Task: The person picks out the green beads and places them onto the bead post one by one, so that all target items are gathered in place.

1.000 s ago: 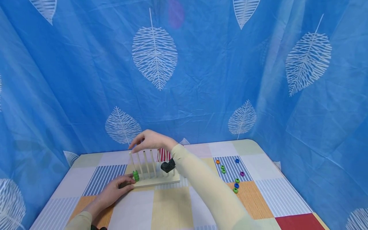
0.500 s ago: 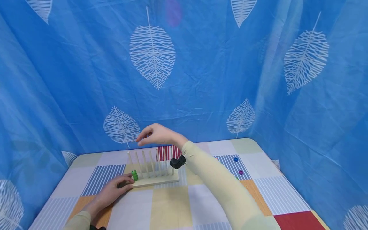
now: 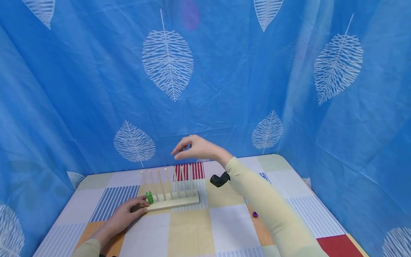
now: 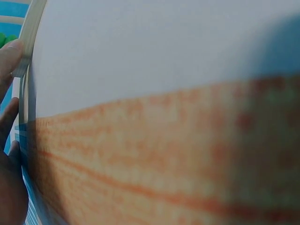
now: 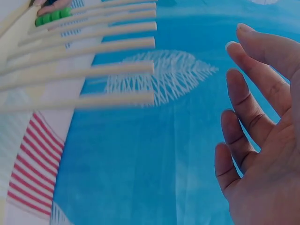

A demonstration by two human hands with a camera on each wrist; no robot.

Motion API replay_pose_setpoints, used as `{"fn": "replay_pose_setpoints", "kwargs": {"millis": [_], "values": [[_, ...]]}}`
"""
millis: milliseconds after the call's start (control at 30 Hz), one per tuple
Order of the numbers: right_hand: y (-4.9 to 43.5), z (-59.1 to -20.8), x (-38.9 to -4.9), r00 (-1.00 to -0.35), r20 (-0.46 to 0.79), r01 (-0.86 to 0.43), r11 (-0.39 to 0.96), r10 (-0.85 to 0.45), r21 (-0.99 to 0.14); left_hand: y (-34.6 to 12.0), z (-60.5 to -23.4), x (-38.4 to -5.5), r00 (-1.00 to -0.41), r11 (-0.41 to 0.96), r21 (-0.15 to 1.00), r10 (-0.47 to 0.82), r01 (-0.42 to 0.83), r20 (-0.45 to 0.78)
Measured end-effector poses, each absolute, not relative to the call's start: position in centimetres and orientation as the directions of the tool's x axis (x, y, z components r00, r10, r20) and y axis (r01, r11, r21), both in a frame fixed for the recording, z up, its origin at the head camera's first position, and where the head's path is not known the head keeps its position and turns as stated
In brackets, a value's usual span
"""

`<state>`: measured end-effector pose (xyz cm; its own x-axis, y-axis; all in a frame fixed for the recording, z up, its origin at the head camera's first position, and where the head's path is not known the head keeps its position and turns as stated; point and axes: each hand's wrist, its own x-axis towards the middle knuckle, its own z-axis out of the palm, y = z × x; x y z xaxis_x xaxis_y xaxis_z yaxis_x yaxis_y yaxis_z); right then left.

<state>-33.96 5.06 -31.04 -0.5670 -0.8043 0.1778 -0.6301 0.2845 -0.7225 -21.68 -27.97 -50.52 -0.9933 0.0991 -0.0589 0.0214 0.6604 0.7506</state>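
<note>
A pale wooden peg rack (image 3: pixel 173 204) with several upright pegs stands on the cloth. Green beads (image 3: pixel 149 197) are stacked on its leftmost peg. My left hand (image 3: pixel 126 213) grips the left end of the base; in the left wrist view its thumb (image 4: pixel 10 57) lies along the wood edge, other fingers behind. Raised above the rack's right side, my right hand (image 3: pixel 199 148) holds nothing. Its fingers are loosely bent and apart from the peg tips in the right wrist view, where the pegs (image 5: pixel 124 69) stick out toward the hand (image 5: pixel 267 154).
A purple bead (image 3: pixel 255 214) lies at the right on an orange patch. Part of a blue bead (image 3: pixel 263 175) shows farther back; the right sleeve (image 3: pixel 266 203) hides that area. Blue leaf-print curtains (image 3: pixel 205 82) enclose the patchwork-covered table (image 3: pixel 189 228).
My right hand has lifted off the leftmost peg's top and moved right, above the rack's other end. The left hand stays on the base. The right sleeve now covers most of the loose beads.
</note>
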Motion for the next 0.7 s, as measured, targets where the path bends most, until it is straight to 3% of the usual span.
{"fn": "replay_pose_setpoints", "kwargs": {"millis": [300,700], "values": [[10.5,-31.0,-33.8,-0.685,0.156,-0.594,0.422,-0.711,-0.684,-27.9,-50.6,-21.7,-0.994,0.674,0.739,0.092,0.014,-0.066],[16.0,-33.7,-33.8,-0.737,0.114,-0.551,0.494,-0.666,-0.672,-28.0,-50.7,-21.9,-0.992,0.669,0.743,0.108,0.029,-0.059]]}}
